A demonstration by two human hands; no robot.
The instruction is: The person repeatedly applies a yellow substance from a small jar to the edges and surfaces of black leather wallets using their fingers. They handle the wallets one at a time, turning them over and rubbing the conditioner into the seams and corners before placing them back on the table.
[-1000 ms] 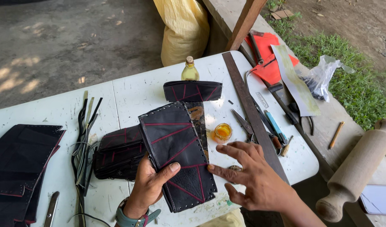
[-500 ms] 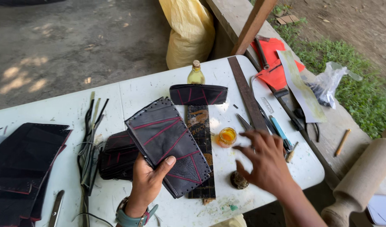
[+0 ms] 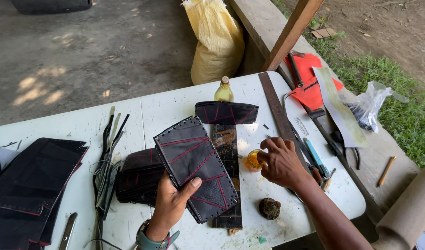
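Two hands are at work over a white table (image 3: pixel 106 125). Low in the frame, just left of centre, the left hand (image 3: pixel 171 203) grips a black leather panel with red stitched lines (image 3: pixel 194 166): the thumb lies across the panel's face near its lower edge and the other fingers are hidden behind it. The panel is tilted, its long axis running from the upper left down to the lower right, and it is lifted above a dark strip (image 3: pixel 227 176) that lies lengthwise on the table. At centre right, the right hand (image 3: pixel 282 162) is curled with its fingertips pinched close on a small round amber container (image 3: pixel 253 160), which sits on the table just right of the strip; whether it is lifted I cannot tell. The container lies directly left of that hand, well nearer to it than to the left hand. A small glass bottle (image 3: pixel 224 90) stands further up, and a long ruler (image 3: pixel 278 113) runs diagonally beside the right hand.
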